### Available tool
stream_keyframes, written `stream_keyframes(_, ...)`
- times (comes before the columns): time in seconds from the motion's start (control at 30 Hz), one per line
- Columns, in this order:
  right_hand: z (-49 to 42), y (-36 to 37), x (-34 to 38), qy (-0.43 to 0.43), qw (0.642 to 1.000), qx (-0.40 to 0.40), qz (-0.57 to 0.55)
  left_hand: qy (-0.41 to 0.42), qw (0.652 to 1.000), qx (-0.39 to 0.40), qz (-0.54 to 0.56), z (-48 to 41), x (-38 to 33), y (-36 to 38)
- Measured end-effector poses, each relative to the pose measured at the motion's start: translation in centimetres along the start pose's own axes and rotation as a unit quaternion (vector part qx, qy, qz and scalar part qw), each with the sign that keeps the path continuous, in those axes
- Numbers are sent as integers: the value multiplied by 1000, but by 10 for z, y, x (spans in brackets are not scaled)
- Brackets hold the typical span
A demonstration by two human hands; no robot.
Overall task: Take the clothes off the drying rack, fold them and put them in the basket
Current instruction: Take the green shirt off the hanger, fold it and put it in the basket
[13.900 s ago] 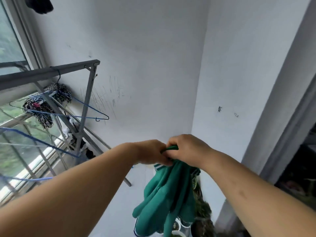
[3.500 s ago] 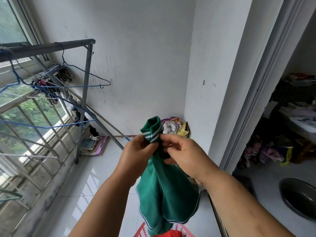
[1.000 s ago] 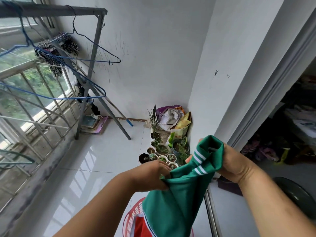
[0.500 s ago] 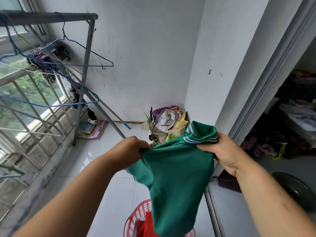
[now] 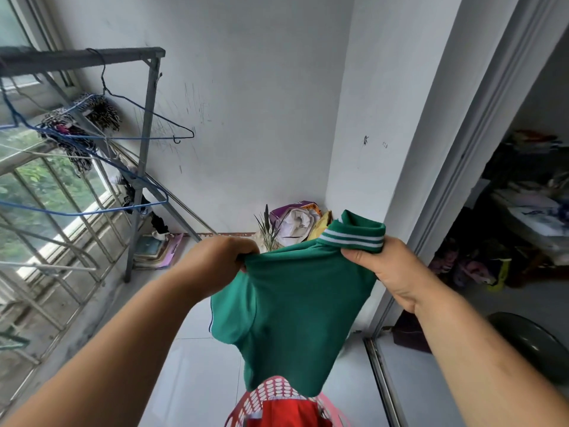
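Green polo shirt [image 5: 295,309] hangs stretched between both hands above the pink basket [image 5: 274,396], its lower edge just over the rim. Left hand [image 5: 221,260] grips one shoulder in a closed fist; right hand [image 5: 385,266] pinches the white-striped collar. A red garment [image 5: 286,414] lies in the basket. Behind on the left stands the grey drying rack [image 5: 147,124] with blue hangers [image 5: 154,137].

The tiled floor [image 5: 200,359] carries a pink basket [image 5: 271,392], the drying rack [image 5: 147,149], stacked books [image 5: 157,249] and bags [image 5: 295,217].
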State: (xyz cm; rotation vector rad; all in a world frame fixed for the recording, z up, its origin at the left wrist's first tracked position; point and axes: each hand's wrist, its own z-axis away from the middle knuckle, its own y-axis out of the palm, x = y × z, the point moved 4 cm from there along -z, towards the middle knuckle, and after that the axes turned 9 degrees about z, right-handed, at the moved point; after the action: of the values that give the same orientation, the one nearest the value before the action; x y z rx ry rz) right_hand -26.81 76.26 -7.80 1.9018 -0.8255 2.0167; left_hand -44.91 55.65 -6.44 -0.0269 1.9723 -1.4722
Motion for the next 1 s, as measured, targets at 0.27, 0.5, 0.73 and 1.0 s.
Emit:
stream_keyframes(0.27,-4,4,-7,50,997,55,-16,1,999,23,31,-2,-4,3)
stream_keyframes(0.5,-6,1,-13,65,997,32,6,-60,984,154,63,8,-15,8)
stream_keyframes(0.73,-3,-7,-15,57,998,15,11,-30,989,79,120,7,-16,24)
stream_keyframes(1.0,9,-9,-22,59,998,3,2,-46,961,90,258,8,-17,39)
